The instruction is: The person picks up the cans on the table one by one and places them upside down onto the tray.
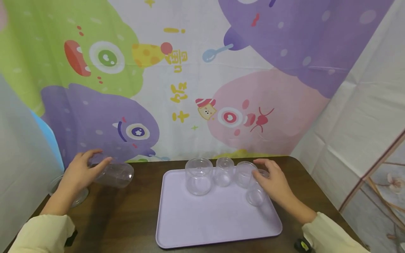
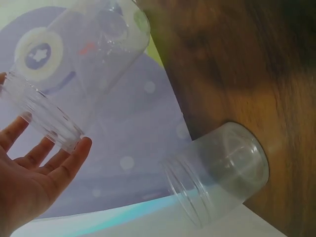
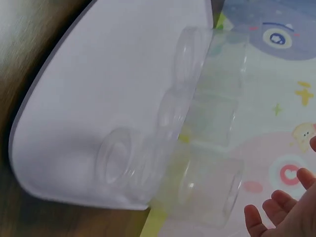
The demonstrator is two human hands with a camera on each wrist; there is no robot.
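Observation:
My left hand grips a clear plastic jar near its threaded mouth, the fingers spread along the rim. The jar is tilted over the table, its base pointing right. Below that hand another clear jar stands on the table, partly hidden by the wrist in the head view. My right hand hovers beside the clear containers at the tray's right end, its fingers loosely bent around nothing. Nearest to it are a medium jar and a small container. In the right wrist view the fingers are apart from the jars.
A pale purple tray lies on the dark wooden table. Along its back edge stand a wide clear jar and a narrower one. A cartoon-printed curtain hangs behind the table.

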